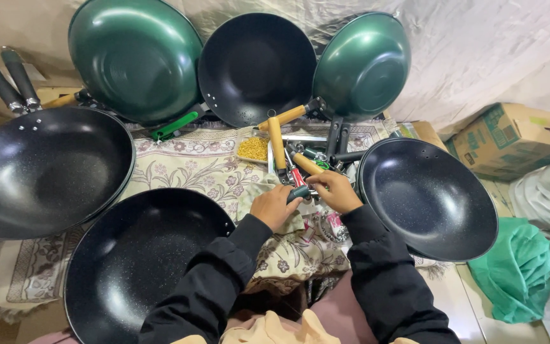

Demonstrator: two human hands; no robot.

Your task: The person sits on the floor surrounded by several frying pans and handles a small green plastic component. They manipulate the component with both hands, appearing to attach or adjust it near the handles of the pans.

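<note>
Between the woks, your left hand [275, 207] is curled shut on a dark tool handle [298, 192]; right hand [337, 191] pinches a wooden pan handle [307, 164] among the handle pile. Keep both steady, align before pushing.

Floral cloth [192, 162] under black woks [46, 172], loose handles [300, 162], yellow-filled tray [253, 148].

Back row: two green woks [136, 58] [362, 65] flank a black wok [256, 67], all tilted against pale sheeting [491, 51].
Front: three black speckled woks [44, 171] [136, 261] [429, 199] lie on a floral cloth [192, 162].
Centre: tray of yellow grains [253, 148].
Right: cardboard box [510, 140], green bag [517, 271].
</note>
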